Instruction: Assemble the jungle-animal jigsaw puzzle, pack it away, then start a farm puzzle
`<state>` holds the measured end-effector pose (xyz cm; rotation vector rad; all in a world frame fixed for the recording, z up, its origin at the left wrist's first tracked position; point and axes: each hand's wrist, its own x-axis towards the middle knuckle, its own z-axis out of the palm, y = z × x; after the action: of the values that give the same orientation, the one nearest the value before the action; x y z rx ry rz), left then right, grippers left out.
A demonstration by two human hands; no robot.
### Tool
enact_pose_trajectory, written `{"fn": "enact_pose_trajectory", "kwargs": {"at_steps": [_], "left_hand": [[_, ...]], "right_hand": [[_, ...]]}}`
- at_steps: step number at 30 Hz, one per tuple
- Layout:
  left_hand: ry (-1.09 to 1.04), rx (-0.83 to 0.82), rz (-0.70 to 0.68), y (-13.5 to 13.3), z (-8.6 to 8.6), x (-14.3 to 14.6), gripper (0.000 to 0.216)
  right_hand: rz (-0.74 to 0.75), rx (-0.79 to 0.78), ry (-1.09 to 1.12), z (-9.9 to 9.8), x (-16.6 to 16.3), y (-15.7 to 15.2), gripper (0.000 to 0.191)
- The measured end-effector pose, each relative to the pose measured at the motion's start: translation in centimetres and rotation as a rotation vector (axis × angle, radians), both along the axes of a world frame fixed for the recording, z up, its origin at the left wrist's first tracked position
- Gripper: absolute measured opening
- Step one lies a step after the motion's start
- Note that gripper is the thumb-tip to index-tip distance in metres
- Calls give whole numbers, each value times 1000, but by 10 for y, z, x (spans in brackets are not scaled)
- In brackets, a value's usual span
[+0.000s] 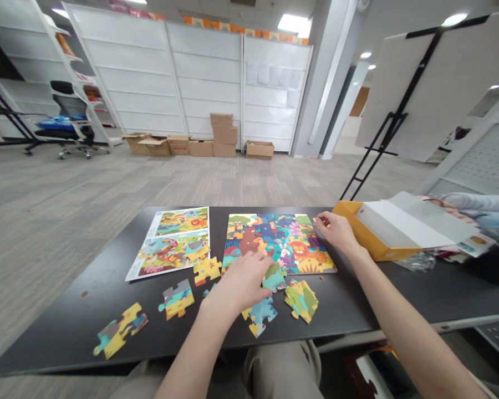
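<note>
Pinching inward, the right hand (335, 228) has its fingertips nearly together just beside the upper right corner of the puzzle (274, 238); whether anything small sits between them, there's no telling. And the left hand (247, 277), palm down, fingers loosely curved, covers part of the lower edge (its underside is hidden, so no call on what it has). Good form here, I'd judge: a light hold by the edges, the other palm steadying, knobs lined up before any pressing. And what colour, lying flat on the black table (87, 307): an orange lion (300, 249), a white rabbit (283, 254), trees at both top corners! By the left thumb, a green-and-grey piece (275, 279); nearer the lap, a blue piece (263, 315) and a leafy piece (301, 300). Out left, a yellow piece (207, 270) beside the printed sheet (166, 252); far right, the yellow box (385, 252).
</note>
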<state>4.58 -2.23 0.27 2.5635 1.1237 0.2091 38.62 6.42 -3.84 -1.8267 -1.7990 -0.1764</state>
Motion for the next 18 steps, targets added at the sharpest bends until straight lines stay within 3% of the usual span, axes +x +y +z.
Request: {"fn": "enact_pose_trajectory", "kwargs": {"at_steps": [7, 12, 18], "left_hand": [[-109, -38, -8, 3, -1, -9, 60], [-273, 36, 9, 11, 3, -17, 54], [-194, 129, 173, 22, 7, -35, 57]], "right_hand": [[3, 9, -6, 4, -3, -2, 20], [2, 48, 11, 9, -4, -4, 20], [-15, 48, 23, 10, -4, -4, 20]]}}
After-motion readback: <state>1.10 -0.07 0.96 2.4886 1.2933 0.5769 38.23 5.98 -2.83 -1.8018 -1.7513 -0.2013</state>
